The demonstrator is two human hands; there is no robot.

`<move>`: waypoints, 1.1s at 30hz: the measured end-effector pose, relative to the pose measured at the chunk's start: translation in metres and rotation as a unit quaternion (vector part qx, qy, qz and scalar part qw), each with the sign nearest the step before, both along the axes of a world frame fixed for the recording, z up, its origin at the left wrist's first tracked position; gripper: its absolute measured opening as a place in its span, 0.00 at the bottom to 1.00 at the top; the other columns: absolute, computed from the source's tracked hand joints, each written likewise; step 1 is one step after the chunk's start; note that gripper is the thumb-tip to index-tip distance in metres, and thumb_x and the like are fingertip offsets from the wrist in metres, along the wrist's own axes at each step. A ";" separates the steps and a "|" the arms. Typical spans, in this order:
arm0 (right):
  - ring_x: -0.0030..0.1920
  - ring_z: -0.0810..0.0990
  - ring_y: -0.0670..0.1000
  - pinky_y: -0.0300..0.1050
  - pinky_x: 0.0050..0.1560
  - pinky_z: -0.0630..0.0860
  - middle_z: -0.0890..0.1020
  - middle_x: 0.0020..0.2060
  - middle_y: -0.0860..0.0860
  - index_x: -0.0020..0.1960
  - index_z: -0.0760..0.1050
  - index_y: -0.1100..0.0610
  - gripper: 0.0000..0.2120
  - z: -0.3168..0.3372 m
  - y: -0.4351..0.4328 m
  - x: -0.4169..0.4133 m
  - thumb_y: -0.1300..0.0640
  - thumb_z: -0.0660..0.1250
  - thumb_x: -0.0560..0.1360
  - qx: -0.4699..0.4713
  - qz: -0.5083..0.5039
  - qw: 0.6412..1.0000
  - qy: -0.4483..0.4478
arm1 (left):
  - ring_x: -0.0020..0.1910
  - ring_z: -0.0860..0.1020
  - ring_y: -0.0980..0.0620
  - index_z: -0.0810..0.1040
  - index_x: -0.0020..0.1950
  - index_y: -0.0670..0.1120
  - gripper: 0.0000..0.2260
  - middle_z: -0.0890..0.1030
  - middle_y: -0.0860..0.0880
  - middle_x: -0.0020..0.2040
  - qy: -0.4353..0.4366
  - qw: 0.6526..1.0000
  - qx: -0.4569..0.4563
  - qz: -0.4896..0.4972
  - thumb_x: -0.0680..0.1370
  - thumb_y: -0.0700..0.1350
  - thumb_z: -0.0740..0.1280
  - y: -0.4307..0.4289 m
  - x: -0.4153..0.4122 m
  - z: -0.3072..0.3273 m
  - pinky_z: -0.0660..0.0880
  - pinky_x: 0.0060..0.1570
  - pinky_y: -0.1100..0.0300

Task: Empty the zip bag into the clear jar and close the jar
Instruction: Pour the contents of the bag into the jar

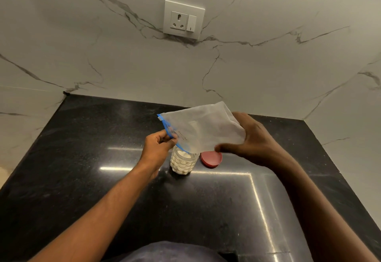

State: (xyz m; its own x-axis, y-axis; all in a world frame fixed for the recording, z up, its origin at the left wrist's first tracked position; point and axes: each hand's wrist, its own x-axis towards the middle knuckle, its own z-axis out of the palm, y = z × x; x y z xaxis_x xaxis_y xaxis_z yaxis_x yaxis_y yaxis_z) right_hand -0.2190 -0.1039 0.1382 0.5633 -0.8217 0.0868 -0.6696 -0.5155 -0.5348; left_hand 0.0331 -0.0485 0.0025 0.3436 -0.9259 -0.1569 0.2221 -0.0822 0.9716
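A clear zip bag [203,126] with a blue zip strip is held tilted above the clear jar [183,162], its blue mouth pointing down at the jar's opening. The bag looks flat and empty. My left hand [157,147] pinches the blue edge by the mouth. My right hand [250,139] grips the bag's bottom end from below, raised higher than the mouth. The jar stands upright on the black counter [86,158], open, filled with small white pieces. Its red lid [211,159] lies flat on the counter just right of the jar.
White marbled walls enclose the counter at the back and on both sides. A white socket and switch plate [184,19] sits on the back wall. The counter's polished surface reflects light strips near the jar.
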 end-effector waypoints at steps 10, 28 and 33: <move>0.40 0.84 0.64 0.66 0.42 0.82 0.85 0.39 0.60 0.45 0.83 0.65 0.09 -0.011 0.009 -0.006 0.58 0.75 0.78 -0.061 -0.071 0.984 -0.151 | 0.55 0.87 0.57 0.86 0.59 0.47 0.10 0.90 0.52 0.53 0.021 1.000 0.004 0.017 0.81 0.36 0.72 0.001 0.000 -0.010 0.81 0.53 0.64; 0.34 0.81 0.45 0.34 0.32 0.76 0.83 0.34 0.46 0.43 0.83 0.59 0.06 -0.016 0.014 0.001 0.65 0.80 0.73 -0.138 -0.077 0.969 -0.192 | 0.54 0.87 0.58 0.85 0.62 0.45 0.12 0.89 0.51 0.54 0.036 0.999 -0.011 0.031 0.81 0.34 0.71 0.003 -0.002 -0.009 0.82 0.49 0.67; 0.33 0.80 0.43 0.35 0.32 0.74 0.81 0.34 0.43 0.47 0.84 0.60 0.06 -0.020 0.013 -0.001 0.69 0.74 0.77 -0.127 -0.044 0.981 -0.139 | 0.55 0.87 0.56 0.85 0.59 0.47 0.10 0.89 0.50 0.55 0.044 0.998 -0.008 0.031 0.81 0.35 0.72 0.002 -0.003 -0.007 0.82 0.51 0.65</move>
State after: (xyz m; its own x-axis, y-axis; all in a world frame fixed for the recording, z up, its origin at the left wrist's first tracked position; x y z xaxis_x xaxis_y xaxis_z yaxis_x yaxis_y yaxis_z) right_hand -0.2202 -0.0911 0.1182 0.4170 -0.7979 0.4353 -0.5644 -0.6027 -0.5641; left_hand 0.0305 -0.0466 -0.0048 0.3867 -0.9057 -0.1739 0.3110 -0.0495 0.9491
